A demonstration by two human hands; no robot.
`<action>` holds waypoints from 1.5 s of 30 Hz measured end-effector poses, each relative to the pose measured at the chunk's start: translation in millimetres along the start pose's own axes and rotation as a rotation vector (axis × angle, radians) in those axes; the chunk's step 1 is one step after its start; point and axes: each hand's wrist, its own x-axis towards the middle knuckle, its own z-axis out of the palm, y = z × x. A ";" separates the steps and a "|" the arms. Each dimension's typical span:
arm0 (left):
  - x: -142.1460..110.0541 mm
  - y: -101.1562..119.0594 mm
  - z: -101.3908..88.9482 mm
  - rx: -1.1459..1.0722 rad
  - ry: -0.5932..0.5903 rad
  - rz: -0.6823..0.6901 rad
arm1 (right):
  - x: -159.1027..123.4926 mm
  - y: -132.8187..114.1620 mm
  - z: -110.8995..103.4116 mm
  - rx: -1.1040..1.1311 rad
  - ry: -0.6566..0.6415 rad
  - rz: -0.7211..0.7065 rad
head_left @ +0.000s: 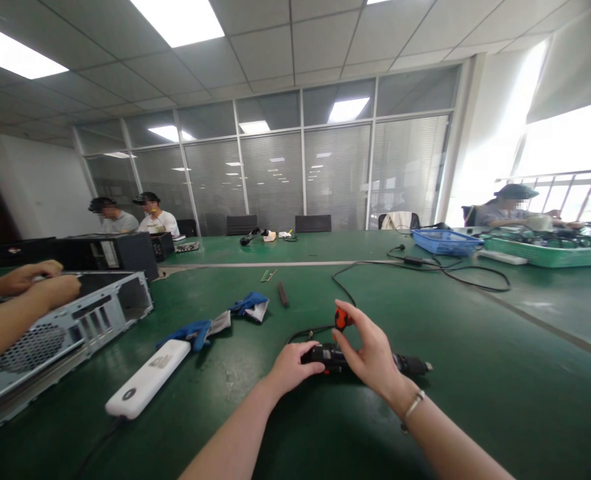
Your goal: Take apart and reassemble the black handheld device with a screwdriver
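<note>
On the green table in front of me lies a long black device [335, 358] with a light tip at its right end. My left hand [295, 365] grips its left end between thumb and fingers. Above its middle, my right hand [368, 347] pinches a small orange-and-black handle [343, 318] between thumb and fingertips. What is below that handle is hidden, so I cannot tell its kind. The right palm and wrist cover part of the device. A black cable [315, 331] runs just behind it.
Blue-and-grey gloves [200, 331] and a white power strip [150, 379] lie to the left. Another person's hands [50, 287] are over an open computer case [100, 313]. Farther off are a dark bar [282, 294], a blue basket [445, 242] and a green basket [550, 253].
</note>
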 end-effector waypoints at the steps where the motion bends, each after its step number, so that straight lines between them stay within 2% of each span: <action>1: 0.2 -0.1 0.2 -0.009 0.001 0.003 | 0.0 -2.0 -0.2 -0.001 -0.038 -0.023; 7: 0.4 -1.0 0.9 -0.006 -0.016 -0.008 | 3.1 -11.4 -4.1 0.159 -0.251 -0.062; 9: 0.2 -1.4 0.7 0.009 -0.010 -0.010 | 3.4 -11.5 -2.8 0.172 -0.238 -0.069; 13: 0.1 -2.7 0.9 0.004 0.009 -0.002 | 2.8 -8.0 2.3 0.161 -0.125 -0.048; 17: 0.8 -4.7 2.2 0.004 -0.008 0.002 | 3.6 -9.0 0.8 0.266 -0.195 -0.023; 21: 0.8 -6.1 3.1 0.017 0.006 0.004 | 4.9 -12.4 -2.7 0.185 -0.228 -0.057; 25: 0.1 -4.5 2.6 0.016 0.002 0.005 | 3.5 -7.4 -2.3 0.092 -0.158 -0.057; 31: -1.1 -0.6 1.1 0.015 0.010 -0.017 | 0.3 6.7 -1.2 0.016 0.181 0.050; 33: -1.5 -1.0 1.2 -0.005 0.012 -0.012 | -0.3 10.9 0.3 0.000 0.221 0.102; 40: -1.5 -3.8 2.0 0.022 0.024 -0.023 | -3.8 18.7 12.4 0.058 0.035 0.226; 45: -1.8 -0.3 0.5 0.047 0.010 -0.021 | -4.1 17.5 16.1 0.012 -0.030 0.194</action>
